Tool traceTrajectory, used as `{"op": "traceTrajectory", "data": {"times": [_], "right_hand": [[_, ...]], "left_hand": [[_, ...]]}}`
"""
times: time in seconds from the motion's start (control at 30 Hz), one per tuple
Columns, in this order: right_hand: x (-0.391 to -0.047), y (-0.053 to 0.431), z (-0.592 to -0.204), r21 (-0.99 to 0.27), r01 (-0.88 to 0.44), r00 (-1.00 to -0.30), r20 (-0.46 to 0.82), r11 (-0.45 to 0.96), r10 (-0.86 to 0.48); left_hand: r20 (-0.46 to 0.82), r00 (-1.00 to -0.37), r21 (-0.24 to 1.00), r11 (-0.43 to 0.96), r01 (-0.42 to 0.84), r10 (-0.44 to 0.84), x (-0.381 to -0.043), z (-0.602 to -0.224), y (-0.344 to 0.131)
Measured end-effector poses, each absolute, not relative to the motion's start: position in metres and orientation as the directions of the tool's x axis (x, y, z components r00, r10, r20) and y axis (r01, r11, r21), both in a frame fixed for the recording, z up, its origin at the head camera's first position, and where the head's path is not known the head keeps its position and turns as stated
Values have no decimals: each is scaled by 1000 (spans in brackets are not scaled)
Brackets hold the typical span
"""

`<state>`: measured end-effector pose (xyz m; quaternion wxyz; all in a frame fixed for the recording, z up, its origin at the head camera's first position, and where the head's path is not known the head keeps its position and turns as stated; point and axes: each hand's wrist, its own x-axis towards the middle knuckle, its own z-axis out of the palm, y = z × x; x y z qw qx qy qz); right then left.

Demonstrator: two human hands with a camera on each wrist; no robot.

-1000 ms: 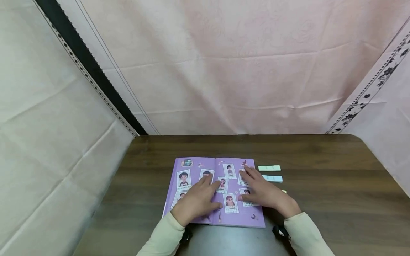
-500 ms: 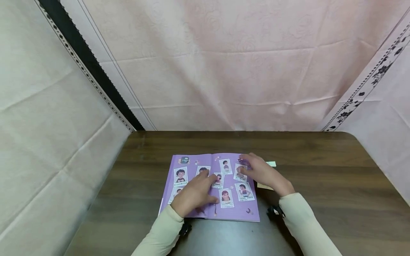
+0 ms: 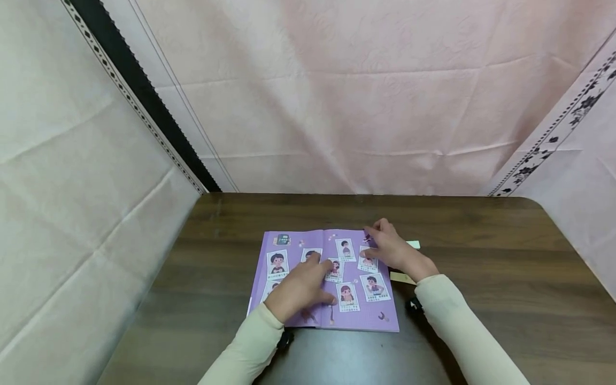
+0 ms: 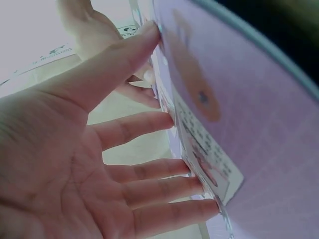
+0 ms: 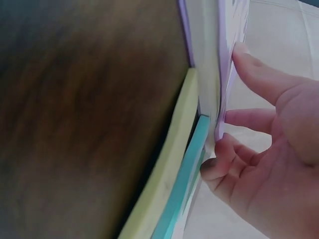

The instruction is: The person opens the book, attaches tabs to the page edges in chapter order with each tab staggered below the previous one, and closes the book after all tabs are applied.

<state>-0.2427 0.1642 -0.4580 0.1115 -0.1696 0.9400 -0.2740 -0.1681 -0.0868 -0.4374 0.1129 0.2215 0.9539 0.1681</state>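
An open purple book (image 3: 358, 321) with cartoon portrait cards on its pages lies flat on the table. My left hand (image 3: 298, 289) rests over the middle and left page, its fingers spread; in the left wrist view those straight fingertips meet the page. At the top right corner is my right hand (image 3: 397, 254). In the right wrist view its thumb (image 5: 254, 64) lies on the page face while the other fingers curl round the page's outer edge. Beside that edge, a yellow sticky-note pad (image 5: 172, 159) and a blue one (image 5: 184, 179) stand close to the right hand.
The brown wooden table (image 3: 481, 256) stretches out to the right and behind the book. A green sticky-note strip (image 3: 414, 244) shows past the right wrist. Pale cloth (image 3: 337, 107) hangs along the table's far edge, with more cloth on both sides.
My right hand has lifted off the right page and moved up to its top outer corner, its fingers curling at the edge. The left hand stays on the book.
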Motion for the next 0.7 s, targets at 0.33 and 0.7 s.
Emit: {"op": "traceTrajectory", "data": {"times": [0.33,0.7], "right_hand": [[-225,149,-452,-353,-285,-951,-15,891,-310],[-215,165,-438,-968,107,-973,-149,228,-175]], "left_hand": [[-159,-871,327,857,398,465,-170,-436,-85],[-127,-879,353,849,392,459,-178,-434,-96]]}}
